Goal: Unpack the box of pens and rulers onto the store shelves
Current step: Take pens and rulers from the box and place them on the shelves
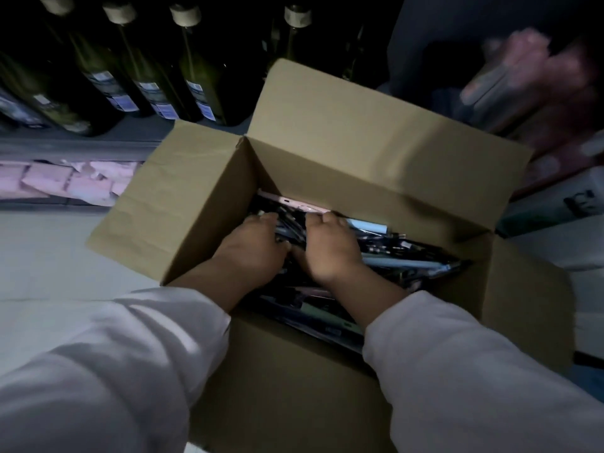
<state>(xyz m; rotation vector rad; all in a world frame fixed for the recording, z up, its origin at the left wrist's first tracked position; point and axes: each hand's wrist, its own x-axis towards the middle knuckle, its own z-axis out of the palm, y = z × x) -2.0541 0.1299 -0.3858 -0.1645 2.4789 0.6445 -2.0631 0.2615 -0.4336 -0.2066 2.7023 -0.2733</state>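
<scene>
The left hand and right hand are sunk side by side into the open cardboard box. Each grip is closed, fingers curled over the heaped pens lying directly beneath.

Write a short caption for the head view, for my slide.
Left hand and right hand grasp pens inside an open cardboard box, dark bottles shelved behind.

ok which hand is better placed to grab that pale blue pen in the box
Right, probably. The pale blue pen lies just beside the right hand, on its outer side. The left hand is farther away, with the right hand between it and the pen.
</scene>
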